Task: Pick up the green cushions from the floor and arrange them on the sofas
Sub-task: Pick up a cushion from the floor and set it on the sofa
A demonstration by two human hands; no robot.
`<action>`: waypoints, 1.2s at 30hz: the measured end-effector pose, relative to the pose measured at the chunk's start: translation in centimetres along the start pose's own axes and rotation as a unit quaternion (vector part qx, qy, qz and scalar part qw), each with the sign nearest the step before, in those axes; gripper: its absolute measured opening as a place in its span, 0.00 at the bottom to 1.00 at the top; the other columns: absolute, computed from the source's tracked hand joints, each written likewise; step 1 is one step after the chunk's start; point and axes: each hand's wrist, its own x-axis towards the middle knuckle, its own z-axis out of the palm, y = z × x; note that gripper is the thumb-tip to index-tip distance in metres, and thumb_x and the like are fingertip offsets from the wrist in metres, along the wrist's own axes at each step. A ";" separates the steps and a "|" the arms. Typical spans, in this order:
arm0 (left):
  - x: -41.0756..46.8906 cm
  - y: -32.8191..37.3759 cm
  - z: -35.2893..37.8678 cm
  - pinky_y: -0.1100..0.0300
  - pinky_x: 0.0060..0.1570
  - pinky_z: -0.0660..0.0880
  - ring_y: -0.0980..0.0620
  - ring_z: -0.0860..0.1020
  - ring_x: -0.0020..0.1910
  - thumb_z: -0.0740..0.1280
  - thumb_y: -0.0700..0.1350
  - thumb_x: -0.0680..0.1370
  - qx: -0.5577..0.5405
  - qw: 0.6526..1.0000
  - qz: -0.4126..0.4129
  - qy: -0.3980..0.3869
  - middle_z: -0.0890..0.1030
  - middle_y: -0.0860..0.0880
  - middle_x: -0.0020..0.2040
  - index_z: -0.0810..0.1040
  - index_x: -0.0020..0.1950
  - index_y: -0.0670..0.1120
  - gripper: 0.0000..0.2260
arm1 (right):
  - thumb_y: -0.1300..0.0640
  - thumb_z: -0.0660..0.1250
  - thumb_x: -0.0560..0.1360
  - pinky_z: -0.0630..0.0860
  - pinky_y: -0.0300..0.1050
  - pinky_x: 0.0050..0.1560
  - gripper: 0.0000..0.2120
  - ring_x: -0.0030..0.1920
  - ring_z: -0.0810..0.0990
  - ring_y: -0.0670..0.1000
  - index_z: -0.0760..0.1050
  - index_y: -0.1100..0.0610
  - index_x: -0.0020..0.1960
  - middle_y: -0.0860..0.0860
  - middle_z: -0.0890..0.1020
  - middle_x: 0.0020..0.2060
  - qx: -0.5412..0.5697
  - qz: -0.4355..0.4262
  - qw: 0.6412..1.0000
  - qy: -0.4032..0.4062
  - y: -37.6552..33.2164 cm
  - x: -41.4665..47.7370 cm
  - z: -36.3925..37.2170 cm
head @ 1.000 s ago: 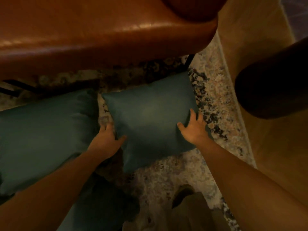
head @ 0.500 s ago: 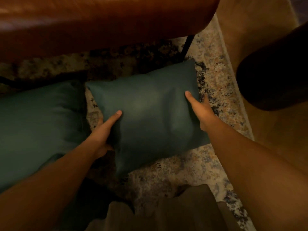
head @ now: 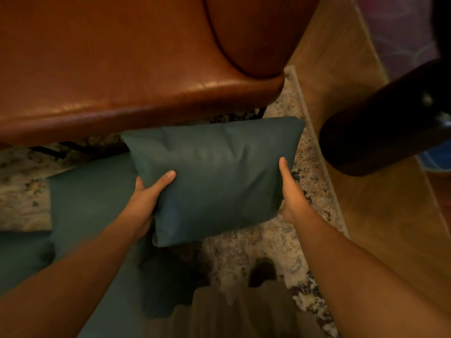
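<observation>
Green fabric fills the middle of the view: one cushion [head: 214, 176] is held above the patterned rug [head: 258, 242], just in front of the brown leather sofa [head: 122, 69]. The left hand [head: 148, 196] grips its left edge with the thumb on top, and the right hand [head: 290, 191] clasps its right edge, so both hands are closed on it. A second green cushion [head: 90, 198] lies on the rug below and to the left, partly under the left forearm. More green fabric at the lower left may be a third; I cannot tell. One shoe [head: 262, 272] shows on the rug.
</observation>
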 end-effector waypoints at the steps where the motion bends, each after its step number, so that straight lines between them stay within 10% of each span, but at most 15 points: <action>1: -1.2 1.1 -0.4 0.49 0.58 0.80 0.56 0.85 0.57 0.84 0.62 0.62 0.001 1.000 0.009 -0.002 0.85 0.57 0.61 0.71 0.73 0.58 0.43 | 0.19 0.70 0.59 0.76 0.57 0.65 0.54 0.49 0.80 0.47 0.74 0.47 0.78 0.47 0.81 0.58 0.008 -0.005 1.000 0.001 -0.7 -1.7 0.2; 9: -12.7 12.2 -2.4 0.58 0.51 0.76 0.69 0.83 0.44 0.70 0.49 0.81 0.029 0.996 0.087 0.001 0.83 0.60 0.56 0.75 0.63 0.58 0.11 | 0.22 0.69 0.64 0.76 0.58 0.62 0.38 0.51 0.80 0.45 0.73 0.39 0.67 0.40 0.82 0.51 0.054 -0.045 0.997 -0.015 -7.1 -16.0 1.7; 15: -20.0 19.4 -4.7 0.51 0.61 0.77 0.58 0.83 0.59 0.81 0.59 0.66 0.049 0.989 0.139 -0.025 0.84 0.56 0.63 0.75 0.70 0.57 0.34 | 0.18 0.77 0.53 0.78 0.59 0.65 0.54 0.59 0.82 0.49 0.75 0.40 0.74 0.43 0.83 0.65 0.081 -0.070 0.994 -0.026 -9.9 -24.7 2.6; 20: -26.2 22.6 -7.2 0.46 0.64 0.79 0.52 0.84 0.60 0.85 0.65 0.55 0.058 0.987 0.149 -0.012 0.87 0.54 0.60 0.80 0.65 0.55 0.41 | 0.32 0.74 0.76 0.73 0.69 0.73 0.44 0.70 0.76 0.56 0.58 0.38 0.85 0.44 0.75 0.70 0.100 -0.108 0.989 0.021 -11.8 -32.3 2.8; 25: -31.8 23.8 -10.4 0.44 0.67 0.78 0.50 0.85 0.61 0.85 0.65 0.57 0.029 0.986 0.166 0.000 0.87 0.52 0.60 0.82 0.64 0.52 0.39 | 0.35 0.73 0.76 0.78 0.53 0.54 0.32 0.64 0.79 0.50 0.73 0.42 0.77 0.45 0.79 0.70 0.086 -0.119 0.989 -0.020 -12.8 -39.8 3.2; 32: -37.5 23.5 -14.5 0.37 0.68 0.77 0.42 0.84 0.61 0.87 0.56 0.62 -0.033 0.987 0.159 0.000 0.86 0.44 0.60 0.82 0.67 0.45 0.37 | 0.27 0.74 0.72 0.71 0.66 0.75 0.49 0.73 0.73 0.55 0.59 0.41 0.86 0.46 0.74 0.76 0.076 -0.193 0.978 -0.005 -15.0 -46.5 4.7; 36: -39.5 24.2 -16.0 0.41 0.68 0.77 0.44 0.85 0.60 0.80 0.49 0.68 -0.022 0.987 0.159 0.017 0.87 0.45 0.58 0.83 0.63 0.47 0.24 | 0.35 0.76 0.76 0.72 0.63 0.76 0.40 0.74 0.75 0.56 0.68 0.44 0.83 0.47 0.78 0.74 0.047 -0.221 0.974 -0.001 -15.3 -49.0 4.6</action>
